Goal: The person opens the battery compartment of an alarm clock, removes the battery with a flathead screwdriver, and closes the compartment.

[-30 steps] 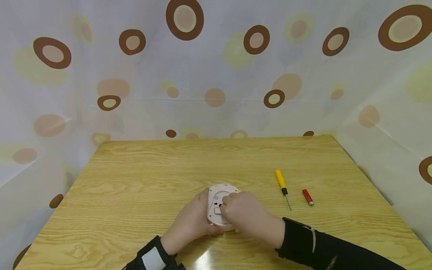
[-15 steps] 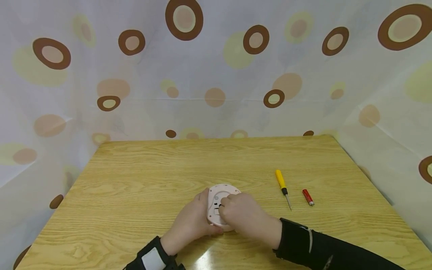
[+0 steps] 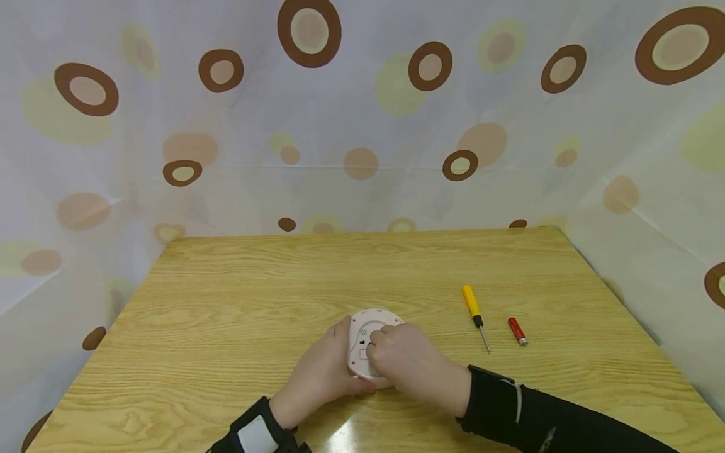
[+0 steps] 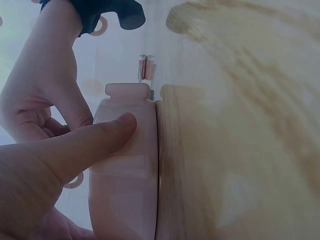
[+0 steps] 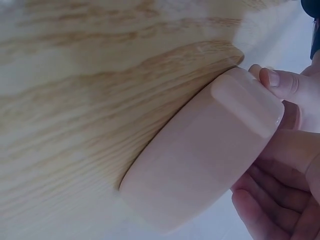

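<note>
A pale pink, round plastic device (image 3: 357, 365) lies with its back up on the table, showing small screw holes, a dot grille and a pale rectangle. My left hand (image 3: 320, 368) grips its left rim; the left wrist view shows the thumb (image 4: 117, 132) along its side wall (image 4: 125, 200). Curled over the back is my right hand (image 3: 408, 362), its thumb and forefinger closed at a small dark part there. The fingertips hide most of that part. In the right wrist view the device's smooth side (image 5: 200, 150) hides what those fingers touch.
To the right lies a screwdriver (image 3: 471, 303) with a yellow handle, its tip toward me. Beside it is a red battery (image 3: 517, 331). A wood-grain table (image 3: 255, 283) spreads under everything, with a circle-patterned cloth (image 3: 362, 113) behind and at both sides.
My right hand shifts slightly at the device's back, and its fingertips now cover more of the dark part. The left hand, the device, the screwdriver and the battery stay in place.
</note>
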A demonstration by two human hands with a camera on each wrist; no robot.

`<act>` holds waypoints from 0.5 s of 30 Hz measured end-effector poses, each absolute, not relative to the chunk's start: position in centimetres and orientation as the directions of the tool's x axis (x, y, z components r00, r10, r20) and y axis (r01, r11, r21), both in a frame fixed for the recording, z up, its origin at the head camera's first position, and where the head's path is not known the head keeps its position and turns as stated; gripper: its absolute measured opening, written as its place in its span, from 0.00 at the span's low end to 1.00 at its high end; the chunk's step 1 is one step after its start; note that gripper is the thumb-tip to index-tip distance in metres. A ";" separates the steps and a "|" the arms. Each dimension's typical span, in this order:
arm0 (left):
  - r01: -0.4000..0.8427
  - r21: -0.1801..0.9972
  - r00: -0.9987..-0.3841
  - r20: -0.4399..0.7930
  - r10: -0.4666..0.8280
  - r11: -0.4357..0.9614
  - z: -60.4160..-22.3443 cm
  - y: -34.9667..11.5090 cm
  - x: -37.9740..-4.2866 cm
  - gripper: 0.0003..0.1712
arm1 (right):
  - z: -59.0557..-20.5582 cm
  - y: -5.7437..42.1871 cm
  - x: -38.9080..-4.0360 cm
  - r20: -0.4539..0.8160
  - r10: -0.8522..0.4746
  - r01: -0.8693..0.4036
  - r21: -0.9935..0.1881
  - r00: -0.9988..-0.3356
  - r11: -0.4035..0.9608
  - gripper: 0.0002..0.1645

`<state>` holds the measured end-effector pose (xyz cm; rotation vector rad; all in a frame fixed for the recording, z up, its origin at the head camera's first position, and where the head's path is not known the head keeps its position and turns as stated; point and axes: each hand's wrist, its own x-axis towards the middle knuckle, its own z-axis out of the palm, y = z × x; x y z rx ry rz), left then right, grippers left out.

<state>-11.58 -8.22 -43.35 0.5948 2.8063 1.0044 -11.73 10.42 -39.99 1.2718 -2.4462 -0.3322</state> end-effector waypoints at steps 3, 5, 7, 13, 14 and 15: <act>0.332 0.639 -0.915 0.040 0.401 0.694 -43.3 -8.3 -11.6 0.69 | -40.0 10.5 -11.7 0.207 -0.827 -0.734 0.385 -0.522 0.560 0.11; 0.336 0.645 -0.913 0.045 0.405 0.686 -43.3 -8.3 -11.6 0.68 | -40.0 10.5 -11.7 0.208 -0.830 -0.732 0.396 -0.517 0.555 0.12; 0.340 0.649 -0.911 0.050 0.408 0.680 -43.3 -8.3 -11.6 0.68 | -40.0 10.6 -11.7 0.207 -0.834 -0.733 0.402 -0.512 0.549 0.12; 0.344 0.641 -0.911 0.050 0.410 0.686 -43.3 -8.3 -11.6 0.68 | -40.3 10.7 -11.8 0.201 -0.834 -0.740 0.387 -0.515 0.550 0.07; 0.343 0.641 -0.911 0.049 0.409 0.687 -43.3 -8.3 -11.6 0.68 | -40.3 10.7 -11.8 0.201 -0.832 -0.740 0.383 -0.517 0.552 0.07; 0.341 0.642 -0.912 0.048 0.408 0.687 -43.3 -8.3 -11.6 0.69 | -40.4 10.7 -11.8 0.200 -0.831 -0.741 0.381 -0.518 0.554 0.07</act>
